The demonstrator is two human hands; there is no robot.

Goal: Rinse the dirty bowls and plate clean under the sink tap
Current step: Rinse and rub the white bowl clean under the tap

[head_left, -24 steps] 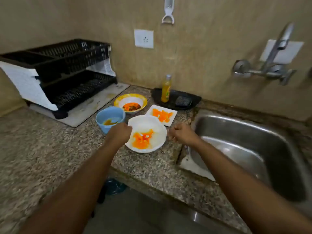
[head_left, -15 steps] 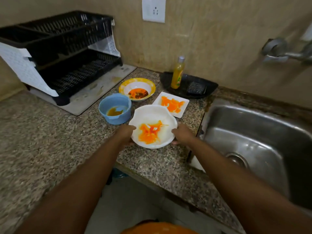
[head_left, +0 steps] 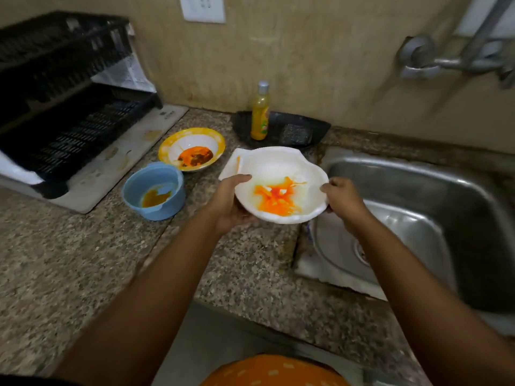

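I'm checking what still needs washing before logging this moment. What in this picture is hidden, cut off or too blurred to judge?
- Square white plate, head view: mostly hidden behind the lifted white bowl; its stains cannot be seen.
- Tap: spout cut off by the top and right edges, motion-blurred; no telling whether water runs.
- Left hand and right hand: fingers under the bowl are hidden.
- Bottle label: too small to read.

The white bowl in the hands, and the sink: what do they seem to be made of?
White bowl: probably plastic or melamine, smooth and slightly glossy, with a moulded scalloped rim; ceramic cannot be ruled out. Sink: looks like stainless steel, a grey brushed surface with soft reflections.
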